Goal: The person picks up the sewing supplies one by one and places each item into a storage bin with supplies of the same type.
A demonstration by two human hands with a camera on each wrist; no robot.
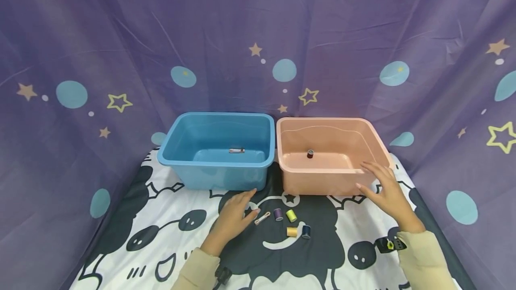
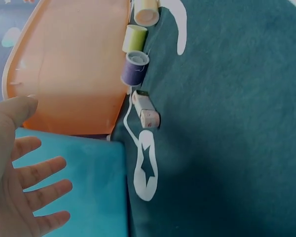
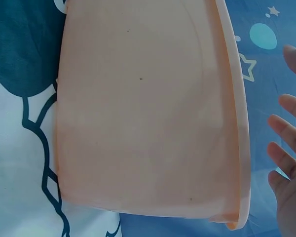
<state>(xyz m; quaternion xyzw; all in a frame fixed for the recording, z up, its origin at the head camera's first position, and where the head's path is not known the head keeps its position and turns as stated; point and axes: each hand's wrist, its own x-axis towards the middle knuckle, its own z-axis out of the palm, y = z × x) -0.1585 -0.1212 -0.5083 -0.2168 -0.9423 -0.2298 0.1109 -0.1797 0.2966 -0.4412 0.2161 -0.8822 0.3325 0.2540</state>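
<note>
Spools (image 1: 278,214) right of left hand (image 1: 231,219), right hand (image 1: 392,195) by peach bin (image 1: 322,184), fingers of both loosely spread

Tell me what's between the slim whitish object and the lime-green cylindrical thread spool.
A purple cylindrical thread spool, seen in the head and left wrist views.

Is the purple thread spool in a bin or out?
Out: the purple thread spool sits on the patterned cloth, in front of the blue bin and pink bin.
</note>
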